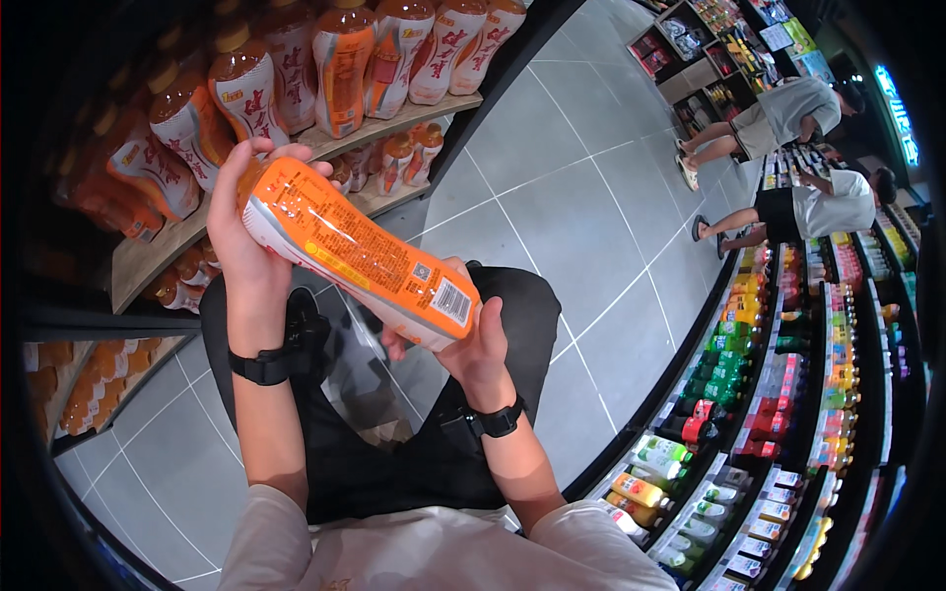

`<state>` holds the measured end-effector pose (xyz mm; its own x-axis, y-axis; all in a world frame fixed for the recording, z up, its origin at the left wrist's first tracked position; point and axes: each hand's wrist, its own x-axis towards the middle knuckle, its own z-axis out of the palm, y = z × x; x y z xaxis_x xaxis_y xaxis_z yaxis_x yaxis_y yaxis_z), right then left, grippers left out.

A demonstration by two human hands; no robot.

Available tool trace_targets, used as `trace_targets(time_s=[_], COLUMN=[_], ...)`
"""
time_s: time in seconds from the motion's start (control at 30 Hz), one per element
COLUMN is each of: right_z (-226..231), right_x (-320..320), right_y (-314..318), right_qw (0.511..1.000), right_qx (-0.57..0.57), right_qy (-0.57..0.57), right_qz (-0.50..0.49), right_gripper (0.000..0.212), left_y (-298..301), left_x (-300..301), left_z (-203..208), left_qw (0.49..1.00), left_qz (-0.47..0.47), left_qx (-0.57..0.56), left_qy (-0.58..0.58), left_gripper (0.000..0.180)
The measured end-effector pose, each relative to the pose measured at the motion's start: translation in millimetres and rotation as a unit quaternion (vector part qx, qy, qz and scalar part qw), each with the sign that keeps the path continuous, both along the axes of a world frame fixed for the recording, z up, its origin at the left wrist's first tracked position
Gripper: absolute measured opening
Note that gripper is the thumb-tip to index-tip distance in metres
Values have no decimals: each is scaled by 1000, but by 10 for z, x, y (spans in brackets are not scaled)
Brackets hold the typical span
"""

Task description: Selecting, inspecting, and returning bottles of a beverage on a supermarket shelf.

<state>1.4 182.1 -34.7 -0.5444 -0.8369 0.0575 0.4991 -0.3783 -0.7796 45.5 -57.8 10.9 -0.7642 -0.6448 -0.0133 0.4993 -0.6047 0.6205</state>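
A plastic drink bottle [360,251] with an orange and white wrapper lies tilted between my two hands, its label with small print and a barcode facing up. My left hand [251,212] is wrapped round the upper end, where the cap is hidden by the fingers. At the bottle's base, my right hand [475,340] grips it with the thumb along the near side and the fingers underneath. Just beyond my left hand, similar bottles [342,74] stand in rows on a wooden shelf [394,115].
Lower shelves [94,379] at the left hold more such bottles. Grey floor tiles [552,217] stretch off to the right. A long curved rack [729,394] of coloured drinks lines the right side. Two people [778,128] stand at the far right. My bent knees [522,305] are below the bottle.
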Motion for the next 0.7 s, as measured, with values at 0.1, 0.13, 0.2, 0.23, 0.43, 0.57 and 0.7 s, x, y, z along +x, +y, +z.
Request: trace_targets(time_s=[0.1,0.13,0.2,0.23,0.43,0.57,0.7], right_z=[29,47,31,26,29,7,100], right_x=[-14,-13,-22,-23,-14,-71,-1], right_y=[14,16,23,23,14,43,-35], right_qw=[999,999,999,999,998,995,996], right_qx=[22,33,33,33,33,24,64], right_qy=[17,15,21,27,29,17,24], right_qz=[15,20,23,28,41,92,50], right_gripper=[86,82,83,83,77,74,95], left_y=[-3,-5,-2,-3,1,4,53], left_x=[-8,-9,-10,-6,16,2,-26], left_z=[-6,-9,2,9,35,23,38], left_qw=[1000,1000,1000,1000,998,998,1000], left_qz=[-14,-19,-19,-17,-38,-35,-4], left_qx=[-2,0,-10,-20,-37,-48,-10], left_qy=[11,13,8,4,28,3,28], left_gripper=[26,26,26,25,26,34,50])
